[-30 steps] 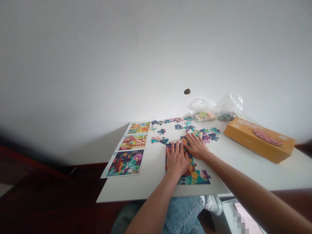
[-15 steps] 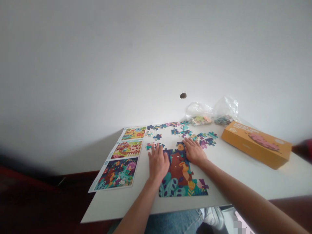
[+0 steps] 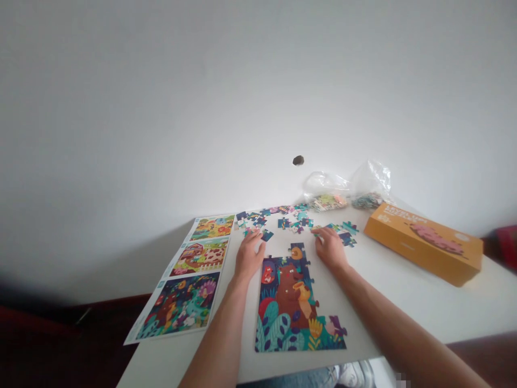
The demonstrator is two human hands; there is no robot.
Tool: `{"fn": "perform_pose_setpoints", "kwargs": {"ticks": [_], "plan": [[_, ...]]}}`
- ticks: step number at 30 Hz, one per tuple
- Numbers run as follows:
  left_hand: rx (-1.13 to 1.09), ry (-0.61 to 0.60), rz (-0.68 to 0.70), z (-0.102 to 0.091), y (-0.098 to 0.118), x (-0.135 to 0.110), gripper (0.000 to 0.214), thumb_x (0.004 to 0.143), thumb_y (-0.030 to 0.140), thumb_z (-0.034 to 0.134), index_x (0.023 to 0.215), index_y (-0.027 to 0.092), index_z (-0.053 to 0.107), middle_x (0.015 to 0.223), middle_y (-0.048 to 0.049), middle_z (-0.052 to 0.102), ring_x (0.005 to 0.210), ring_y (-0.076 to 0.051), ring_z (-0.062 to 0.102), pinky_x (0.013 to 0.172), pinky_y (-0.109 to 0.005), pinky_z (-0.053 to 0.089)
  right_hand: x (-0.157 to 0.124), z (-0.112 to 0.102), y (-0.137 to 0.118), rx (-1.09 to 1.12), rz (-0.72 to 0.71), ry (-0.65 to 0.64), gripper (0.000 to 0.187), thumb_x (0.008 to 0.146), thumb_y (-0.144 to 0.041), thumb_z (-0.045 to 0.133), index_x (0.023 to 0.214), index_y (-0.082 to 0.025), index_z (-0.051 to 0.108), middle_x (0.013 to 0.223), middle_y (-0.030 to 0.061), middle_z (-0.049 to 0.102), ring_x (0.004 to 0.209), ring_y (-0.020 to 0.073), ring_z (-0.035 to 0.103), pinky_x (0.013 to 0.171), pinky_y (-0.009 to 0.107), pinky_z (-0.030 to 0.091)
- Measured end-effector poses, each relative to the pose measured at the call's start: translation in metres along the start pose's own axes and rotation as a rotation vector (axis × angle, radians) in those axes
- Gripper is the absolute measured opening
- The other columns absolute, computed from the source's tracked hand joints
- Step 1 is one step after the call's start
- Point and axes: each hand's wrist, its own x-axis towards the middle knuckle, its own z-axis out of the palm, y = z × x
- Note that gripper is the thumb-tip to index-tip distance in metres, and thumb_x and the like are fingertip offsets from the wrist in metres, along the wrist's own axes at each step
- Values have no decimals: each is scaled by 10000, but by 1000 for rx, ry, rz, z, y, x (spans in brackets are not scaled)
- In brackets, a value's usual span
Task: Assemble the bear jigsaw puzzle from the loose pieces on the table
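Note:
A partly joined jigsaw puzzle (image 3: 287,307) lies near the table's front edge and shows a brown bear among blue and teal leaves. At its top edge sticks up a joined puzzle piece (image 3: 297,251) with a yellow-orange shape on it. My left hand (image 3: 247,257) is open just beyond the puzzle's upper left, its fingertips at loose pieces (image 3: 267,235) and its thumb apart. To the upper right of the puzzle, my right hand (image 3: 331,249) lies open with its fingertips over loose pieces; these fingers partly hide what is under them.
Several loose puzzle pieces (image 3: 284,223) are scattered along the back by the wall. A sheet with three pictures (image 3: 173,302) lies at the left. Two clear bags of pieces (image 3: 328,200) stand at the back right, beside an orange box (image 3: 420,245).
Both hands have come off the joined puzzle. My left hand moved up to the loose pieces, and my right hand moved to the right, away from the top piece. The view shifted slightly.

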Motion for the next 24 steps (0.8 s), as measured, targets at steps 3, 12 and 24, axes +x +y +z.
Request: {"fn": "perform_pose_setpoints", "kwargs": {"ticks": [3,12,24], "plan": [[-74,2,92,-6,-3,-5,281,883,254,562,1112,218,721,1220,-68,682,1189,-233,587,1093,-431,426,7,-2,10,-154,186,63,341,876,-282,542,1182,-222,680,1221,99,638,1138,319,500,975,468,344],[-178,92,-91,-13,6,-6,321,765,63,497,694,216,771,705,-13,694,680,-152,639,706,-272,502,17,-1,17,-223,147,-44,233,886,-355,570,1035,-227,694,1210,85,647,1112,307,481,896,435,322],[-326,369,-262,-18,16,-11,284,840,277,560,984,176,783,449,62,476,409,-83,395,440,-198,292,17,-3,19,-193,86,-51,186,905,-302,548,1029,-258,678,1103,69,682,1061,290,446,885,440,254]]}}
